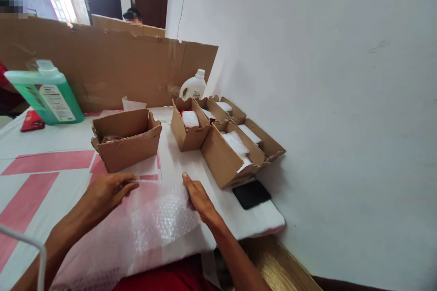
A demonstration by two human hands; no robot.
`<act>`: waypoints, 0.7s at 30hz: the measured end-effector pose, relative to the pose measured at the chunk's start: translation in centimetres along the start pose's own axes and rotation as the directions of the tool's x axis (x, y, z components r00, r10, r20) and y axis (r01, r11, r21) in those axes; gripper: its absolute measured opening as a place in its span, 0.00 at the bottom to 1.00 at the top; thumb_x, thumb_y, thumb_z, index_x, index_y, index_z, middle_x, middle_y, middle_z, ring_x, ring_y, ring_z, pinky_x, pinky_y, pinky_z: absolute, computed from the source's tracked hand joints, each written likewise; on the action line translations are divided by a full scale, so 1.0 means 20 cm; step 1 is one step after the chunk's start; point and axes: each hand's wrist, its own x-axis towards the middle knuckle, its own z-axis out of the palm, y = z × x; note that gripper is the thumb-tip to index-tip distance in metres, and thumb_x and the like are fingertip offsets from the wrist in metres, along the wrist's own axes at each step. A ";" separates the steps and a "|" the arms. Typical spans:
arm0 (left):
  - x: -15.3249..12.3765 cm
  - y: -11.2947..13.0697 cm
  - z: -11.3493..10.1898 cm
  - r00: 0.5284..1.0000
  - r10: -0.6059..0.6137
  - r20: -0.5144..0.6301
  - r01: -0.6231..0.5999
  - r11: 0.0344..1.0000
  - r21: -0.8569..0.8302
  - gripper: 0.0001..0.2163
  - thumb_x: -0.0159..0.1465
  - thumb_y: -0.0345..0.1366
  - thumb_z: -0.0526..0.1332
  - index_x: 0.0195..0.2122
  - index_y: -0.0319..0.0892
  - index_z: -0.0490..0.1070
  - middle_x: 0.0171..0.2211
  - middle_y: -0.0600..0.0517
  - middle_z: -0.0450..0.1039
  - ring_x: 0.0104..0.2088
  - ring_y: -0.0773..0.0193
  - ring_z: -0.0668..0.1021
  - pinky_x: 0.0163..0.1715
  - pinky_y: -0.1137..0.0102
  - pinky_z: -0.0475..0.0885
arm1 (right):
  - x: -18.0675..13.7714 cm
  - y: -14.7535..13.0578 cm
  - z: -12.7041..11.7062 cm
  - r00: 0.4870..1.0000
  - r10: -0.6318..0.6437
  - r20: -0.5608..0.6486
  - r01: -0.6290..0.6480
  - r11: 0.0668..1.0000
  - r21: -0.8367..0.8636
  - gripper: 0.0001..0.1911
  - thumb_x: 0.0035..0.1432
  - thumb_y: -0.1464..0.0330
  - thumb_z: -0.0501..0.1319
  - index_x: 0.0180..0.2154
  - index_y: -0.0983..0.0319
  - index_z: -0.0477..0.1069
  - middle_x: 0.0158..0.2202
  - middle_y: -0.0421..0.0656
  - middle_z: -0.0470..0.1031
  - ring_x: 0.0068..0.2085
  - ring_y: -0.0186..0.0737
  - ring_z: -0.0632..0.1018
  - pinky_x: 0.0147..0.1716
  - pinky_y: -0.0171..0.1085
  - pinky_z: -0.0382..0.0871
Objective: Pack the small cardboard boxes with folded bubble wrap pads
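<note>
A clear sheet of bubble wrap [167,216] stretches between my two hands above the near part of the table. My left hand [114,187] pinches its upper left corner between thumb and fingers. On the other side, my right hand [197,194] grips the right edge, thumb pointing up and the fingers behind the sheet. Just beyond my left hand stands an open cardboard box [128,152] with something brownish inside, mostly hidden by its wall. Several open cardboard boxes [218,159] holding white wrapped packets [235,142] stand beyond my right hand.
A black phone-like slab [251,194] lies at the table's right edge. A green liquid jug [56,95] and a red packet [33,121] stand at the left. A white bottle [194,85] is behind the boxes. A cardboard partition [112,68] crosses the back; a white wall [341,122] bounds the right.
</note>
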 end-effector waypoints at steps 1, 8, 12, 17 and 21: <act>0.04 -0.03 0.01 0.998 -0.006 0.069 0.003 0.999 0.052 0.17 0.67 0.50 0.53 0.33 0.46 0.76 0.23 0.55 0.76 0.21 0.66 0.75 0.23 0.73 0.67 | 0.01 0.06 0.00 0.999 -0.028 -0.026 0.024 0.989 -0.144 0.33 0.64 0.40 0.47 0.19 0.56 0.52 0.16 0.35 0.55 0.20 0.35 0.61 0.22 0.35 0.52; 0.27 -0.27 0.24 0.983 0.036 0.179 -0.076 0.972 0.221 0.16 0.67 0.44 0.55 0.26 0.43 0.73 0.26 0.51 0.78 0.27 0.61 0.78 0.29 0.70 0.67 | -0.06 0.07 -0.02 0.773 -0.566 -0.288 0.203 0.649 -0.733 0.15 0.71 0.58 0.52 0.38 0.61 0.68 0.38 0.49 0.76 0.40 0.49 0.75 0.41 0.43 0.67; 0.27 -0.26 0.29 0.998 0.069 0.004 -0.066 0.941 0.331 0.14 0.66 0.42 0.58 0.46 0.40 0.76 0.49 0.38 0.78 0.48 0.47 0.79 0.47 0.56 0.70 | -0.12 -0.07 0.18 0.763 -0.644 0.059 0.495 0.524 -0.693 0.07 0.69 0.64 0.58 0.42 0.61 0.70 0.40 0.46 0.77 0.42 0.47 0.76 0.44 0.43 0.70; -0.03 -0.27 0.34 0.836 0.425 -0.348 -0.189 0.817 0.545 0.13 0.69 0.37 0.58 0.53 0.44 0.73 0.49 0.43 0.77 0.48 0.55 0.77 0.52 0.61 0.70 | -0.08 -0.12 0.43 0.833 -0.490 0.256 0.514 0.516 -0.686 0.10 0.65 0.75 0.57 0.48 0.64 0.71 0.45 0.47 0.78 0.47 0.47 0.76 0.48 0.43 0.72; -0.32 -0.45 0.47 0.848 0.416 -0.328 -0.154 0.786 0.599 0.20 0.69 0.39 0.54 0.61 0.39 0.65 0.54 0.38 0.73 0.54 0.50 0.75 0.53 0.58 0.71 | -0.06 -0.10 0.56 0.836 -0.428 0.344 0.538 0.513 -0.669 0.12 0.65 0.72 0.58 0.50 0.65 0.70 0.51 0.49 0.76 0.52 0.48 0.75 0.53 0.44 0.72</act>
